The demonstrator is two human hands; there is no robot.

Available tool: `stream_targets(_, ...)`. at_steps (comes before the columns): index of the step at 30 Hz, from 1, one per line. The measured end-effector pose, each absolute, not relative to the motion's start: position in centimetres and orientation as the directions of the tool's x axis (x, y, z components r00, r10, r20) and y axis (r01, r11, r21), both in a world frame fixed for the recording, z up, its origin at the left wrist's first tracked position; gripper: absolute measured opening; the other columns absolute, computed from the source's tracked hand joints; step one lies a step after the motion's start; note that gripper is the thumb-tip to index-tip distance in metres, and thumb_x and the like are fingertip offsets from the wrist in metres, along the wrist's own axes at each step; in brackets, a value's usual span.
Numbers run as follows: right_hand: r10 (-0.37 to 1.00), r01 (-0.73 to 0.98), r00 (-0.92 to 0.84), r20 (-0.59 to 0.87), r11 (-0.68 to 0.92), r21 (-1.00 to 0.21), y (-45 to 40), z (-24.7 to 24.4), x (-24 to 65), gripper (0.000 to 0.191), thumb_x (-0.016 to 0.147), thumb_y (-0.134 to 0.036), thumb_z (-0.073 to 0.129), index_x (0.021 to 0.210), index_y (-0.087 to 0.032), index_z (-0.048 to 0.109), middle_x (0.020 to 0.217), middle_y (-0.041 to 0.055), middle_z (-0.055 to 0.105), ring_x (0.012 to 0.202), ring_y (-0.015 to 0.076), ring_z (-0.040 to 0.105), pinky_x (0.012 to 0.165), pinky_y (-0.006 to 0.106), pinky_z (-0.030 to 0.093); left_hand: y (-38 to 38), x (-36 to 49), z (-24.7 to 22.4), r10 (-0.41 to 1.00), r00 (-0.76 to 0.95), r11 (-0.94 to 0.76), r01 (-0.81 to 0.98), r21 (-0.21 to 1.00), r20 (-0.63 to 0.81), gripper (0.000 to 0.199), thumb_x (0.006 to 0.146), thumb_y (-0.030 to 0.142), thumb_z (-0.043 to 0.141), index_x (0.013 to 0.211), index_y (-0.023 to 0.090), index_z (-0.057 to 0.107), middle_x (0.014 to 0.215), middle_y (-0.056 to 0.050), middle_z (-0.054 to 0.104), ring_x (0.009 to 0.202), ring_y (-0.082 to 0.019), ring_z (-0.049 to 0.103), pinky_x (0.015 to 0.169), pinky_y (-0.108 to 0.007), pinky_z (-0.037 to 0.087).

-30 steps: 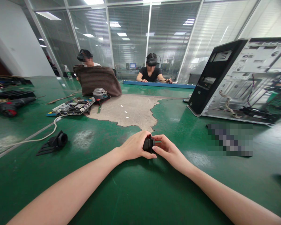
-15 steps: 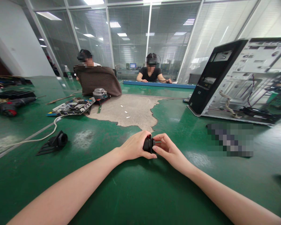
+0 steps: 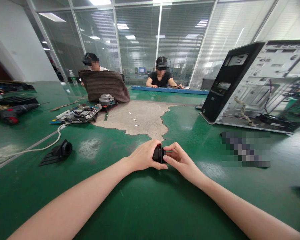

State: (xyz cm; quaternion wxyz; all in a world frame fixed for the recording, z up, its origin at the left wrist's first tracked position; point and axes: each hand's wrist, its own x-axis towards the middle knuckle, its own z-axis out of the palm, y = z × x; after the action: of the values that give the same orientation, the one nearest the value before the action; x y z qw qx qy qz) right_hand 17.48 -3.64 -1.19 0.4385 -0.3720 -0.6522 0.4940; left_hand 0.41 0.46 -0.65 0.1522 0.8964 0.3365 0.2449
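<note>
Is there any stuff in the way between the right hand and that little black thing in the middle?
No, nothing I can see. The right hand has its fingers right up at one end of the black plastic part, while the left hand holds it from the other side.

Green table [image 3: 140, 206]: computer case [image 3: 255, 88], drill [image 3: 16, 111], circuit board [image 3: 77, 113].

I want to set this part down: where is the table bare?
The table is bare this side of the hands, between the forearms; also right of the grey patch, short of the PC case. Crowded at left: drill, circuit board, cable, loose black piece.
</note>
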Motion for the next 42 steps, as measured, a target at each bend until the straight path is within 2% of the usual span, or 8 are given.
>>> stream_targets(7, 0.933, 0.100, -0.318, 0.172, 0.213, -0.972, -3.57, -1.26, 17.48, 0.024, 0.077, -0.028, 0.054, 0.097, -0.022, 0.043, 0.097, 0.0029, 0.051, 0.090, 0.0150, 0.054, 0.080, 0.032, 0.045, 0.50, 0.41, -0.64, 0.673, 0.656, -0.732, 0.525, 0.434, 0.342, 0.060, 0.058, 0.055, 0.062, 0.101, 0.018, 0.040, 0.091, -0.005, 0.052, 0.079, -0.022, 0.053, 0.066, -0.032, 0.042)
stream_targets(13, 0.911, 0.031, -0.376, 0.171, 0.197, -0.980, -3.79, -0.94, 17.55, 0.023, 0.074, -0.024, 0.058, 0.089, -0.023, 0.042, 0.090, -0.0002, 0.054, 0.087, 0.0137, 0.055, 0.075, 0.029, 0.046, 0.53, 0.34, -0.74, 0.668, 0.658, -0.737, 0.523, 0.427, 0.346, 0.061, 0.058, 0.056, 0.062, 0.101, 0.018, 0.040, 0.091, -0.005, 0.052, 0.079, -0.021, 0.052, 0.066, -0.031, 0.042)
stream_targets(20, 0.921, 0.054, -0.341, 0.188, 0.219, -0.974, -3.73, -1.08, 17.47, 0.018, 0.076, -0.029, 0.055, 0.086, -0.023, 0.042, 0.088, -0.0006, 0.052, 0.087, 0.0142, 0.055, 0.077, 0.031, 0.045, 0.55, 0.43, -0.71, 0.666, 0.661, -0.740, 0.524, 0.422, 0.346, 0.061, 0.059, 0.057, 0.061, 0.100, 0.018, 0.040, 0.091, -0.005, 0.052, 0.078, -0.021, 0.052, 0.065, -0.031, 0.042)
stream_targets(28, 0.924, 0.096, -0.347, 0.163, 0.208, -0.973, -3.57, -1.21, 17.48, 0.024, 0.077, -0.027, 0.053, 0.098, -0.022, 0.042, 0.096, 0.0033, 0.051, 0.090, 0.0154, 0.053, 0.079, 0.033, 0.045, 0.57, 0.39, -0.73, 0.670, 0.658, -0.736, 0.528, 0.424, 0.343, 0.060, 0.058, 0.055, 0.062, 0.100, 0.018, 0.040, 0.091, -0.005, 0.052, 0.078, -0.021, 0.052, 0.065, -0.031, 0.042)
stream_targets(34, 0.910, 0.027, -0.368, 0.191, 0.215, -0.976, -3.94, -0.89, 17.43, 0.022, 0.073, -0.021, 0.058, 0.087, -0.023, 0.041, 0.090, -0.0002, 0.051, 0.088, 0.0135, 0.054, 0.075, 0.029, 0.046, 0.55, 0.33, -0.75, 0.672, 0.658, -0.734, 0.528, 0.427, 0.341, 0.062, 0.058, 0.056, 0.062, 0.101, 0.018, 0.040, 0.091, -0.005, 0.052, 0.078, -0.021, 0.052, 0.065, -0.031, 0.042)
stream_targets(42, 0.919, 0.072, -0.343, 0.193, 0.230, -0.970, -3.84, -0.95, 17.39, 0.017, 0.076, -0.027, 0.054, 0.087, -0.023, 0.042, 0.090, 0.0000, 0.052, 0.090, 0.0147, 0.054, 0.077, 0.031, 0.046, 0.51, 0.41, -0.65, 0.672, 0.658, -0.733, 0.527, 0.429, 0.340, 0.060, 0.058, 0.055, 0.062, 0.100, 0.018, 0.040, 0.090, -0.005, 0.052, 0.077, -0.021, 0.052, 0.064, -0.030, 0.041)
